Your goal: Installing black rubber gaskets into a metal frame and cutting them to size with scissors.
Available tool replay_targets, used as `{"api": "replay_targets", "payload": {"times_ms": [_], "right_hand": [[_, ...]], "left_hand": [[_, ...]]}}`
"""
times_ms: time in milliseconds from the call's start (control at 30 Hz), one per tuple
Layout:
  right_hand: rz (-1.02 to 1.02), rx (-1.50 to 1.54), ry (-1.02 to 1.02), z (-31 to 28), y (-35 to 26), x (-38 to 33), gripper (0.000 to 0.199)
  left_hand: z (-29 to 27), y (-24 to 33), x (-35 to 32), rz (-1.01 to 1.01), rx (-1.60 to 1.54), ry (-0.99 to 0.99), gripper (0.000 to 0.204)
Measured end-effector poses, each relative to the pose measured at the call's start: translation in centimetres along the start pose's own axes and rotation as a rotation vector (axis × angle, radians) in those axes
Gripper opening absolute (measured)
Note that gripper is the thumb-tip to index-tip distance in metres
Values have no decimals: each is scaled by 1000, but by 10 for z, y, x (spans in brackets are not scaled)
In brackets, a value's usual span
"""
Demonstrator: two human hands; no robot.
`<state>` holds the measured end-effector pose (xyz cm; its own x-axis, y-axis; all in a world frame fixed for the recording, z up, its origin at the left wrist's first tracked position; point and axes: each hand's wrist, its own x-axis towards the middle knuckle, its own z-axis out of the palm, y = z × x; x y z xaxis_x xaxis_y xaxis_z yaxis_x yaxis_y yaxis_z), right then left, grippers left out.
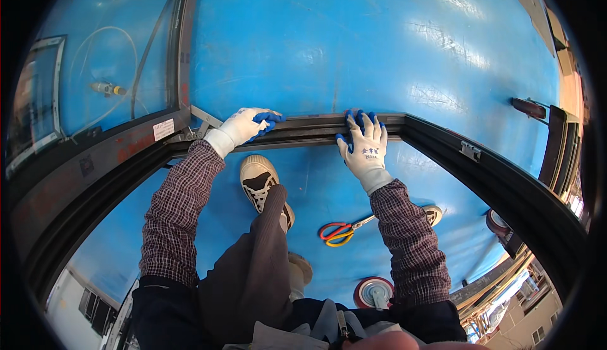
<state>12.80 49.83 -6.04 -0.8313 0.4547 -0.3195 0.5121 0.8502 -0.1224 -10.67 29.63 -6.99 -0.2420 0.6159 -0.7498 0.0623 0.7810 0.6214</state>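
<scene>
A dark metal window frame [480, 173] lies flat on a blue floor. My left hand [248, 125], in a white glove with blue fingertips, presses on the frame's far rail near its left corner. My right hand [363, 140], gloved the same way, grips the same rail [310, 130] further right, with its fingers curled over the far edge. Both plaid sleeves reach forward from below. My shoe [258, 178] and bent knee rest inside the frame.
Scissors with red and yellow handles [340, 231] lie on the floor inside the frame. A roll of tape [373, 292] sits near my right elbow. Another dark frame [158, 46] with a white hose lies at the far left. More frames stack at the right.
</scene>
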Motion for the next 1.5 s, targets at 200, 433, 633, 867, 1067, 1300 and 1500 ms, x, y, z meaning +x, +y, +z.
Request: {"api": "replay_targets", "payload": {"times_ms": [200, 433, 633, 867, 1067, 1300, 1500], "right_hand": [[-6, -1, -42, -4, -4, 1, 55], [-11, -11, -95, -10, -7, 1, 55], [-4, -27, -175, -17, -6, 2, 58], [2, -25, -225, -19, -15, 10, 61], [28, 17, -157, -16, -11, 3, 64], [89, 458, 200, -4, 9, -82, 62], [130, 689, 55, -77, 10, -185, 47]], "left_hand": [[0, -14, 8, -57, -26, 35, 37], [3, -22, 6, 86, 144, 119, 32], [16, 44, 0, 179, 639, 317, 36], [64, 94, 48, 191, 591, 209, 36], [78, 115, 66, 25, 518, 176, 36], [91, 126, 70, 62, 491, 196, 33], [100, 153, 80, 90, 402, 181, 30]]}}
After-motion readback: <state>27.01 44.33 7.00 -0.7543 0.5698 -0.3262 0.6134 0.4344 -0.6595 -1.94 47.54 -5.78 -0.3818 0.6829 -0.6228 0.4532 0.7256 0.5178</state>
